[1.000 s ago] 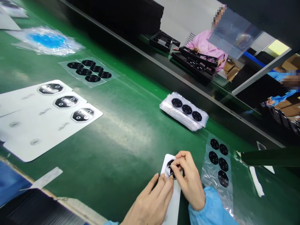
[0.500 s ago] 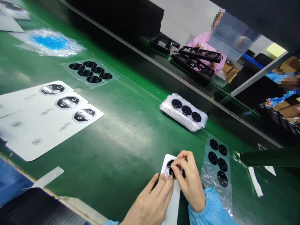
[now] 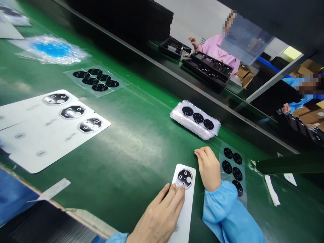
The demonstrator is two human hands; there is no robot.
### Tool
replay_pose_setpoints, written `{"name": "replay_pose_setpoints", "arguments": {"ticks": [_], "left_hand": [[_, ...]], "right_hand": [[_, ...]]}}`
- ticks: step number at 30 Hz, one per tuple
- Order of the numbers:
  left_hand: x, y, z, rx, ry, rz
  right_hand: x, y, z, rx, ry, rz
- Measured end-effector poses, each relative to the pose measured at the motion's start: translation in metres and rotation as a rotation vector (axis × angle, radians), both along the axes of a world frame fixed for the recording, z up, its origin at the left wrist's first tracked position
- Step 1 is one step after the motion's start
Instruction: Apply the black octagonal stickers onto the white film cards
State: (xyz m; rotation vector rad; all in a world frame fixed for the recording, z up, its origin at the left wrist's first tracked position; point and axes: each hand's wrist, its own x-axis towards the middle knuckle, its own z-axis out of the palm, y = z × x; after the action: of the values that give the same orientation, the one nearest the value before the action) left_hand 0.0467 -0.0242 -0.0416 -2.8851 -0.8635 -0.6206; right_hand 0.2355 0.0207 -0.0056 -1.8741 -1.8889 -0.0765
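Green is the colour of the tabletop (image 3: 131, 141), and it is smooth and shiny under the lights. One white cover (image 3: 186, 206) lies at the near edge, with one black eight-sided piece (image 3: 184, 178) sitting on its top end. The left hand (image 3: 159, 216) lies on this cover with its grip wide, fingers flat and pressing just below the black piece. The right hand (image 3: 209, 167) rests on the tabletop just beside the cover, not touching it. Its fingers are curled under, so I cannot tell if its grip holds anything. Right next to that hand is a near clear sheet (image 3: 233, 168) with five black pieces on it. Further back is a stack of clear film (image 3: 194, 118) with three black pieces on top. On the left lie three more white covers (image 3: 45, 141) side by side, each with one shiny piece on it. Behind them is a far clear sheet (image 3: 96, 79) with five black pieces, and a see-through bag with blue inside (image 3: 52, 49). Two strips of white tape (image 3: 50, 190) lie on the tabletop, one at each side. A dark bar (image 3: 288, 163) sticks in from the right, well apart from the hands. Across a dark rail, a person in a pink coat (image 3: 220, 50) stands at some black trays (image 3: 207, 67).
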Motion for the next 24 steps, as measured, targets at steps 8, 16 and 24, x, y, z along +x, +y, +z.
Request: {"name": "replay_pose_setpoints", "arguments": {"ticks": [8,16,24], "left_hand": [[-0.001,0.002,0.015,0.042,-0.006,0.002],[-0.002,0.003,0.019,0.089,-0.031,-0.027],[-0.005,0.006,0.031,0.103,-0.252,-0.004]], "right_hand": [[-0.015,-0.003,0.001,-0.108,-0.153,0.135],[-0.002,-0.031,0.019,-0.346,0.200,-0.021],[-0.003,-0.028,0.035,-0.459,0.514,0.090]]}}
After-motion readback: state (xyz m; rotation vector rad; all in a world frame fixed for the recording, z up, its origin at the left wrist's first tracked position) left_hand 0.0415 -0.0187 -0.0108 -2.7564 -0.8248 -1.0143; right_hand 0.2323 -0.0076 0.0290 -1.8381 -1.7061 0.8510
